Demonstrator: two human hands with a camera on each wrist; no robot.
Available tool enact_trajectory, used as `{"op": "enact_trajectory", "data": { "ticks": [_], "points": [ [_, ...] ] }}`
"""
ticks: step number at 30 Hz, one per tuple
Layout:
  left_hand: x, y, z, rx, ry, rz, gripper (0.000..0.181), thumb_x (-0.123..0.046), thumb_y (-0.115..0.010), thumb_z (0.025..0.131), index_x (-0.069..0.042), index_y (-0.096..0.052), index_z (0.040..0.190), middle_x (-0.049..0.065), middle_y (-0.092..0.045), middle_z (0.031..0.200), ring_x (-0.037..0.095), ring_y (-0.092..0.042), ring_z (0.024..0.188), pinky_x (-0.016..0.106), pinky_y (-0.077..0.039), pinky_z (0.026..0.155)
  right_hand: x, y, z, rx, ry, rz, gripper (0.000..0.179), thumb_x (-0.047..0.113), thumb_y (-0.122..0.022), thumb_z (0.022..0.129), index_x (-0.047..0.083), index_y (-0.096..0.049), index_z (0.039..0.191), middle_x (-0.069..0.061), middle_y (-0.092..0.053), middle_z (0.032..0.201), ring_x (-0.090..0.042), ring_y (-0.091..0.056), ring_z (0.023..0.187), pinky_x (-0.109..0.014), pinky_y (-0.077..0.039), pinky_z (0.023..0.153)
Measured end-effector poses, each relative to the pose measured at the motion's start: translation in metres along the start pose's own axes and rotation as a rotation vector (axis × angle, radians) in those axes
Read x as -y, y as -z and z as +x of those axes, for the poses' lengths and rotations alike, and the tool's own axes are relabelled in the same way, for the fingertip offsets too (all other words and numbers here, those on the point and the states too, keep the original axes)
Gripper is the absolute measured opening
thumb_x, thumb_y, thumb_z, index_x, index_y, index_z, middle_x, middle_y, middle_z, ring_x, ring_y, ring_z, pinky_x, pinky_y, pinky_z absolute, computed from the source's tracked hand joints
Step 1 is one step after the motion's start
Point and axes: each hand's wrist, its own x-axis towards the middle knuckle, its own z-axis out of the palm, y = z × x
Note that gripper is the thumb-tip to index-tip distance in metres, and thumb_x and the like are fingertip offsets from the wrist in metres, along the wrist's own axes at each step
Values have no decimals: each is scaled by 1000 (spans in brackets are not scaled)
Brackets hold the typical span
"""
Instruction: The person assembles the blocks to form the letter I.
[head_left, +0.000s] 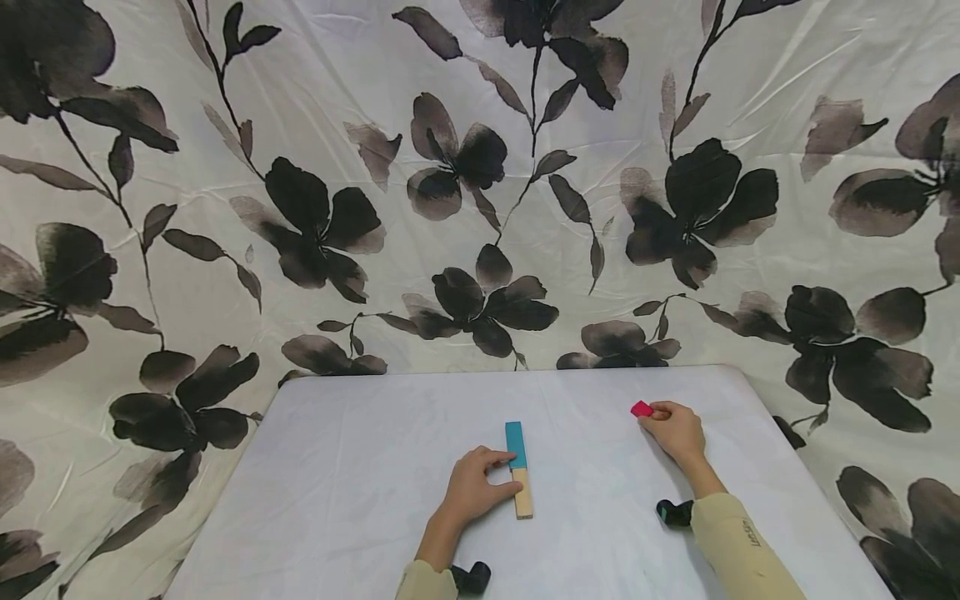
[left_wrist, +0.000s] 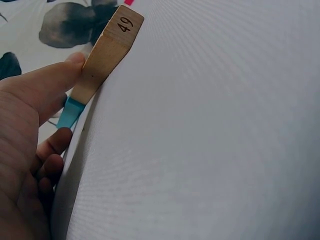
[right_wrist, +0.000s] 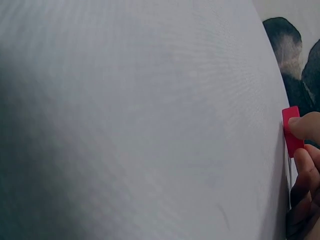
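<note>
A light blue block (head_left: 514,444) and a plain wooden block (head_left: 522,496) lie end to end in one line on the white table. My left hand (head_left: 474,487) is at their left side, its index fingertip at the blue block and its thumb at the wooden one. The left wrist view shows the wooden block (left_wrist: 107,57) with "49" marked on its end; the thumb (left_wrist: 55,82) touches its side. Farther right, my right hand (head_left: 677,429) pinches a small red block (head_left: 642,408). In the right wrist view, thumb and fingers hold that red block (right_wrist: 293,131) at the right edge.
The white tabletop (head_left: 360,483) reaches back to a cloth (head_left: 420,267) with dark flowers. Black wrist devices (head_left: 472,578) sit by both wrists, and the sleeves (head_left: 738,542) are pale yellow.
</note>
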Motion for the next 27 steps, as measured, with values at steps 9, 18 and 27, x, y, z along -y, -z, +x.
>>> {"op": "enact_trajectory", "data": {
  "ticks": [9, 18, 27],
  "points": [
    [0, 0, 0, -1, -12, -21, 46, -48, -80, 76, -27, -72, 117, -12, -57, 91, 8, -49, 79, 29, -42, 70, 3, 0, 0, 3, -4, -5, 40, 20, -74, 85, -3, -65, 116, -12, -67, 91, -30, -60, 87, -50, -44, 81],
    [1, 1, 0, 0, -14, -14, 47, -49, -79, 76, -27, -72, 117, -12, -57, 90, 7, -49, 80, 29, -42, 70, 5, -4, 3, 2, 16, 7, 39, 18, -74, 83, -3, -65, 116, -13, -69, 92, -30, -61, 90, -50, -43, 84],
    [0, 0, 0, -7, -16, -2, 47, -48, -80, 76, -26, -72, 117, -11, -56, 88, 8, -48, 78, 29, -41, 69, 12, -10, 3, 29, 16, 47, 38, 17, -72, 85, -2, -64, 117, -16, -67, 97, -32, -59, 93, -50, -44, 88]
  ]
}}
